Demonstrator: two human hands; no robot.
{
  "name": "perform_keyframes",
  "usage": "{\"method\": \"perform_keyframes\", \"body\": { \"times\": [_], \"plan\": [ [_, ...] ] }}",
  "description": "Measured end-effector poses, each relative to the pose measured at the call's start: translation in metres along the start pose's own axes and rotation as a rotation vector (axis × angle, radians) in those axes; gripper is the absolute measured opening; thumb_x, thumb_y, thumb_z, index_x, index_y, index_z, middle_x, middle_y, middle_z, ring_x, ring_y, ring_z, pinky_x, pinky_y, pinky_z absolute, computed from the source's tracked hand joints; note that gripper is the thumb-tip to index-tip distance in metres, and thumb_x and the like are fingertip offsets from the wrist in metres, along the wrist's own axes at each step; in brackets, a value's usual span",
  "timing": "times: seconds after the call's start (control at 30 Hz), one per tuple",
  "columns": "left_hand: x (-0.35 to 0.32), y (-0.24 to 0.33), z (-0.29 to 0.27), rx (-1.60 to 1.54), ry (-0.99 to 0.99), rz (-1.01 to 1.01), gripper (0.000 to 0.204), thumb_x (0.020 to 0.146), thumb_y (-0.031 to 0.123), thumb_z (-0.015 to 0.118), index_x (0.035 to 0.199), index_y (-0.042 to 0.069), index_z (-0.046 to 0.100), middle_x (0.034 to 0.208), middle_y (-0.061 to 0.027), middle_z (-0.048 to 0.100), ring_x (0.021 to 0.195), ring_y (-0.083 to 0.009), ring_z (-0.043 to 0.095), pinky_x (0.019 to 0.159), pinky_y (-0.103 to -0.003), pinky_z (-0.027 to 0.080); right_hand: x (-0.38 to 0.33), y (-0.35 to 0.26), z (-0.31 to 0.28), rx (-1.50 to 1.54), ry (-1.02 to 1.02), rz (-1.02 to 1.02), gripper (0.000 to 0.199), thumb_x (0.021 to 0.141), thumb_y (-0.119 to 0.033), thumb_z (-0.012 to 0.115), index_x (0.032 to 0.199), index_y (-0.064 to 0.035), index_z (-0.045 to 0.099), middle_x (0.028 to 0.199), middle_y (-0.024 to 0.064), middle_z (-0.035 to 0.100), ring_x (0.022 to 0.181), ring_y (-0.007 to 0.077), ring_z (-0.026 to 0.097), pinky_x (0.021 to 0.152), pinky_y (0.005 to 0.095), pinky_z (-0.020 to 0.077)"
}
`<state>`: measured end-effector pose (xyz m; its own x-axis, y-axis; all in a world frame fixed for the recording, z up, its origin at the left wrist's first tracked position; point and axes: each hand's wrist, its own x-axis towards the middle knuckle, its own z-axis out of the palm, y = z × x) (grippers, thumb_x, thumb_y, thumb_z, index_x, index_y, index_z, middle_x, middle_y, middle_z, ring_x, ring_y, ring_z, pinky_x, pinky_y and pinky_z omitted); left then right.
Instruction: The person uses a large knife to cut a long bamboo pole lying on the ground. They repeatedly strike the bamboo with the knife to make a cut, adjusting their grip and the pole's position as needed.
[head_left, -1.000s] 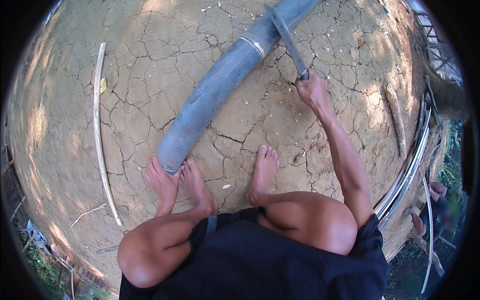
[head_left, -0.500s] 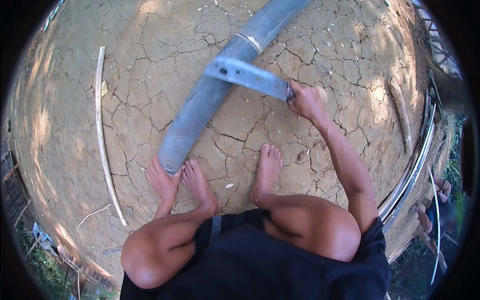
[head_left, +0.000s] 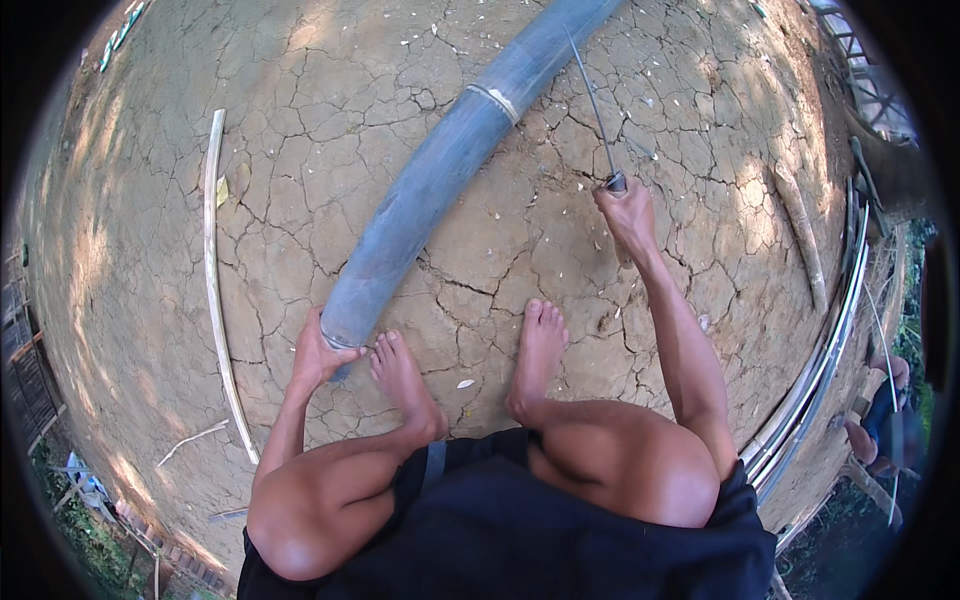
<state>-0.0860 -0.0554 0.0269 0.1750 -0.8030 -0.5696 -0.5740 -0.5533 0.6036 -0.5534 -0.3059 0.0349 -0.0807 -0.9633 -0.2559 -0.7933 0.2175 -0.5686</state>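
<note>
A thick grey-blue bamboo pole point(head_left: 420, 190) lies slantwise over the ground, running from near my feet to the far edge; a pale node ring point(head_left: 495, 100) circles it. My left hand point(head_left: 315, 352) is closed round its near end, thumb across the cut rim. To the right of the pole, my right hand point(head_left: 628, 215) grips the handle of a machete point(head_left: 592, 95). The blade is seen nearly edge-on, pointing away from me, and its tip overlaps the pole in view; whether it touches cannot be told.
Cracked dry earth surrounds the pole, with my bare feet point(head_left: 540, 345) close by. At left lies a long pale strip point(head_left: 216, 280). On the right are a stick point(head_left: 800, 235) and several long strips point(head_left: 825, 365). Another person point(head_left: 885, 425) is partly visible at the right edge.
The machete has turned from showing its broad side across the pole to nearly edge-on, pointing away. My right hand has shifted slightly right and nearer; my left stays at the pole's end.
</note>
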Motion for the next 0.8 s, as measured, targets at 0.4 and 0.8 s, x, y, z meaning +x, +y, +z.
{"method": "perform_keyframes", "body": {
  "times": [0.4,0.8],
  "plan": [
    [-0.003,-0.003,0.003,0.32,0.326,0.117,0.097,0.05,0.023,0.092,0.132,-0.004,0.046,0.117,-0.0238,0.059,0.114,-0.0413,0.056,0.098,-0.048,0.044,-0.043,-0.054,0.043,-0.379,-0.299,-0.484,0.021,0.083,-0.019,0.064,0.094,-0.0014,0.06,0.077,0.0246,0.068,0.066,0.0398,0.068,0.067,0.0508,0.0547],
    [0.005,0.0,0.0,0.317,0.297,0.054,0.096,0.049,0.026,0.092,0.131,0.0,0.048,0.118,-0.0221,0.059,0.113,-0.0406,0.057,0.096,-0.048,0.046,0.004,-0.037,0.029,-0.408,-0.241,-0.561,0.019,0.083,-0.018,0.062,0.096,-0.0038,0.061,0.078,0.0266,0.068,0.075,0.0458,0.068,0.071,0.0549,0.0545]
  ]
}}
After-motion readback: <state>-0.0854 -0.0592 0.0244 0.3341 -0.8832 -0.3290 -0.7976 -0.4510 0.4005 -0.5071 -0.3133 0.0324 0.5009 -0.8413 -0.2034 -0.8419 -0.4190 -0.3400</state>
